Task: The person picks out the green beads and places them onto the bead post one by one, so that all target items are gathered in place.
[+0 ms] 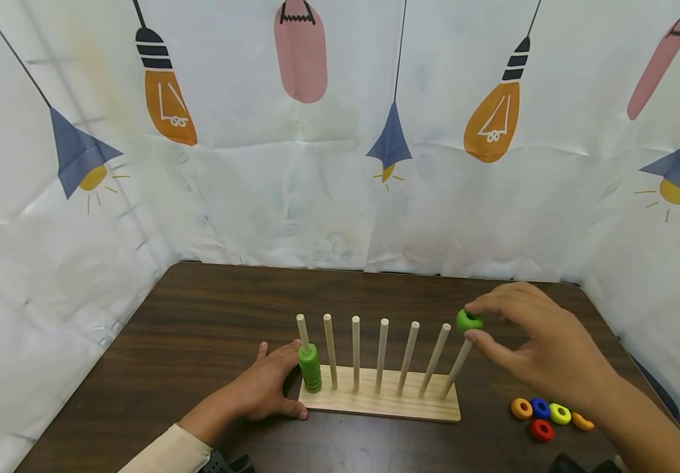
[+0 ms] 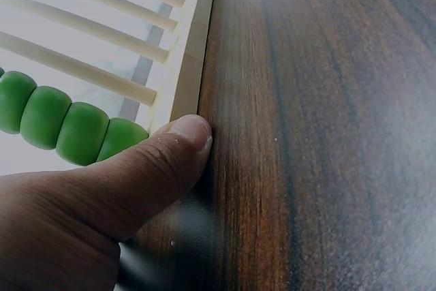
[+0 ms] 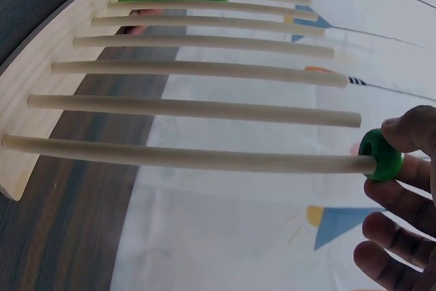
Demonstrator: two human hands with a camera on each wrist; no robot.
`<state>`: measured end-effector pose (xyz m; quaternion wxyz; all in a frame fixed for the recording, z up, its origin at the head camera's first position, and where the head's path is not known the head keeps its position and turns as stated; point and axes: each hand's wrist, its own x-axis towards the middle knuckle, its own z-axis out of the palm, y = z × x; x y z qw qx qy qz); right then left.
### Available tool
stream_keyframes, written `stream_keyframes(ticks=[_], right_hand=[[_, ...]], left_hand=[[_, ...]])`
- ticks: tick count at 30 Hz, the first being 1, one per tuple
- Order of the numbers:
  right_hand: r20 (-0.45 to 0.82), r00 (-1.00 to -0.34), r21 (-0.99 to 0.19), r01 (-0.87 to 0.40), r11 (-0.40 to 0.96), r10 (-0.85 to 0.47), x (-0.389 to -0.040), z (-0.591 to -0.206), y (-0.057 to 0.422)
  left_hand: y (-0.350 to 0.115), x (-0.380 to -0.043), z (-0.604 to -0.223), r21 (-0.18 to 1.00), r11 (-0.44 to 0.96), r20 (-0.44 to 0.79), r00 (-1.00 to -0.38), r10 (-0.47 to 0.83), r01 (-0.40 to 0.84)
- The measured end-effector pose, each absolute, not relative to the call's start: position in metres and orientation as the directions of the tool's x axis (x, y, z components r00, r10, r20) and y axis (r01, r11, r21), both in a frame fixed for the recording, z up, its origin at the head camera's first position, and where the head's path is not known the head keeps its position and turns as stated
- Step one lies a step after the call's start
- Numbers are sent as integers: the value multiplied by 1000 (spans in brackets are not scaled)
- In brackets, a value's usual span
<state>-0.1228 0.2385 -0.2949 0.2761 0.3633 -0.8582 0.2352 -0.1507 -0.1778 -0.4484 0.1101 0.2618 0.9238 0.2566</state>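
A wooden peg stand (image 1: pixel 387 397) with a row of upright pegs stands on the table. Several green beads (image 1: pixel 310 368) are stacked on its leftmost peg. My left hand (image 1: pixel 265 387) grips the left end of the base, thumb at the front edge; in the left wrist view the thumb (image 2: pixel 163 161) lies against the base beside the lowest bead. Between thumb and fingers, my right hand (image 1: pixel 546 341) pinches a single green bead (image 1: pixel 468 320) at the tip of the rightmost peg. The right wrist view shows this peg's tip (image 3: pixel 364 164) at the bead's hole.
Loose beads lie on the dark wooden table (image 1: pixel 227 295) below my right hand: an orange bead (image 1: pixel 521 408), a blue bead (image 1: pixel 540 408), a yellow-green bead (image 1: pixel 560 414), a red bead (image 1: pixel 541 430) and a partly hidden orange one (image 1: pixel 582 422). A patterned white sheet (image 1: pixel 328 217) hangs behind.
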Motion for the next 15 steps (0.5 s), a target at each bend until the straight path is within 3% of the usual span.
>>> stream_keyframes(ticks=[15], right_hand=[[644,-571,-210,-772,600,-509,-125,-295,226]], left_hand=[[-178,-151,-449,531,728,-65,-836,545,433]])
